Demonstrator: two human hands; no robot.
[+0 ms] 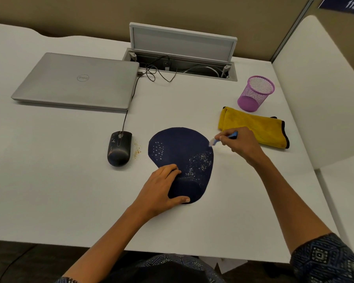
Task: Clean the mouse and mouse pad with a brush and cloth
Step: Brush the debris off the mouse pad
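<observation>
Fingers (231, 139) of the right hand (238, 145) are curled around a blue brush (223, 138), whose pale bristle end sits at the far right edge of the mouse pad (182, 152); the left hand (161, 190) grips the pad's raised wrist rest at the near end, fingers over the top and thumb along the near rim. Both work over a white bench (59, 190), which carries everything noted below. At the far left lies a closed silver laptop (78, 80), lid down, with a thin black cable running from its right side. Behind it, an open cable hatch (182, 50) is set into the bench, its flap raised and wires visible inside. The dark blue mouse pad lies flat at the centre, with pale specks scattered over its right half and a printed dot pattern at its left. A folded yellow cloth (253, 125) with dark edging lies to the right of the pad, just beyond the right hand. A purple mesh pen cup (255, 92) stands upright at the cloth's far edge. A black wired mouse (119, 148), smudged on top, sits left of the pad and apart from it. Small tan crumbs (137, 151) lie on the bench between mouse and pad.
</observation>
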